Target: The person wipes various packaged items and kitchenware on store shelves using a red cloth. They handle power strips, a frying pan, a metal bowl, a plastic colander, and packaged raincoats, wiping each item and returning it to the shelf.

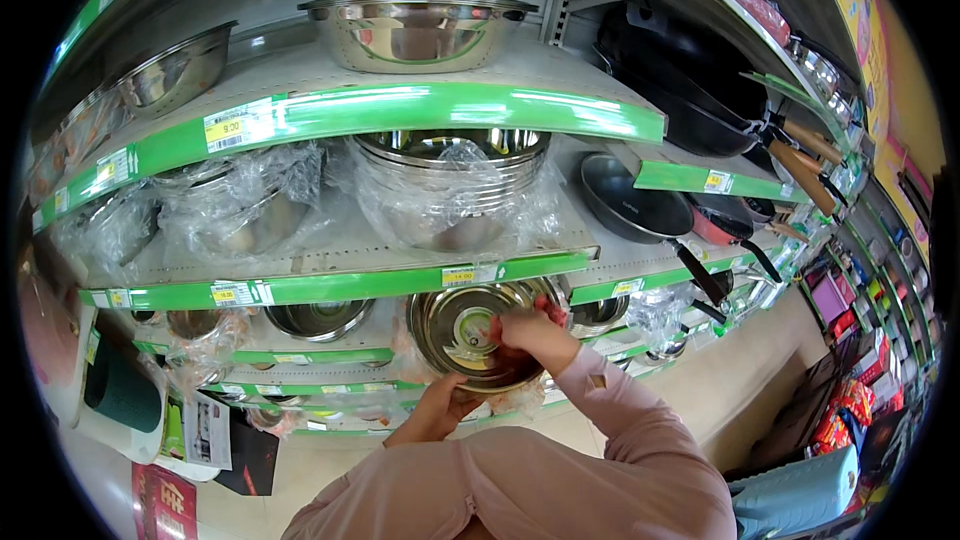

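A shiny stainless steel basin (437, 326) is tilted towards me in front of the lower shelves, with a round label (472, 328) on its inner bottom. My left hand (439, 406) grips its near rim from below. Over the inside of the basin, my right hand (523, 330) is closed around something red (553, 310), probably a cloth, mostly hidden by the fingers. Thin clear plastic wrap (517, 399) hangs around the basin's underside.
Stacked steel basins (450, 187) in plastic wrap fill the shelf above. A large basin (420, 34) stands on the upper shelf. Black frying pans (637, 199) jut their handles out at the right. A light blue plastic item (799, 491) stands at lower right.
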The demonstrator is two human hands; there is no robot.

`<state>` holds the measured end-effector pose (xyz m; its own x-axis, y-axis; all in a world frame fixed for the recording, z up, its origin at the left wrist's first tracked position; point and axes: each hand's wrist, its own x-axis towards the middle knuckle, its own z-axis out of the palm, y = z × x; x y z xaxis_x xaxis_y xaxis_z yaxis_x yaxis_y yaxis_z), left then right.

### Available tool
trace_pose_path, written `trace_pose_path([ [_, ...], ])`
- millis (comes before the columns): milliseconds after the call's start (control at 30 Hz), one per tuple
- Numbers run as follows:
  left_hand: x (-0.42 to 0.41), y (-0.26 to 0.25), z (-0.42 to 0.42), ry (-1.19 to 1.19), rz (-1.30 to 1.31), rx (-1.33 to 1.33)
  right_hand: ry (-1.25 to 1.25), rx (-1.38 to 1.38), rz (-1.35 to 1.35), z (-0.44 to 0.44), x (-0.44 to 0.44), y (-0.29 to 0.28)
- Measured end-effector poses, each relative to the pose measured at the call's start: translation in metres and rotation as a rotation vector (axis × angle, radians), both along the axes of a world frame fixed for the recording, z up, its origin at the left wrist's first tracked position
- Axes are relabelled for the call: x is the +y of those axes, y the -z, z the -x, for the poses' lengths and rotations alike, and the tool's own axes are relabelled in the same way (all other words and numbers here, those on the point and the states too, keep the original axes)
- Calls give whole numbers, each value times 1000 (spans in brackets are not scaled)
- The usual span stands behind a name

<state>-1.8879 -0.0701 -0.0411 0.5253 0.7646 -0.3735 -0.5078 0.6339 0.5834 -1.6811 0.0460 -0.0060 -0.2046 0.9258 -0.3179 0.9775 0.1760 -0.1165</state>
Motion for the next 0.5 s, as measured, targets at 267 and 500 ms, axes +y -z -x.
trace_pose_path([
  [267,12,12,-12,-24,120,-2,-251,286,-217,60,14,37],
  [500,20,-6,-13,-13,109,-21,-275,366,105,-21,-67,-44],
])
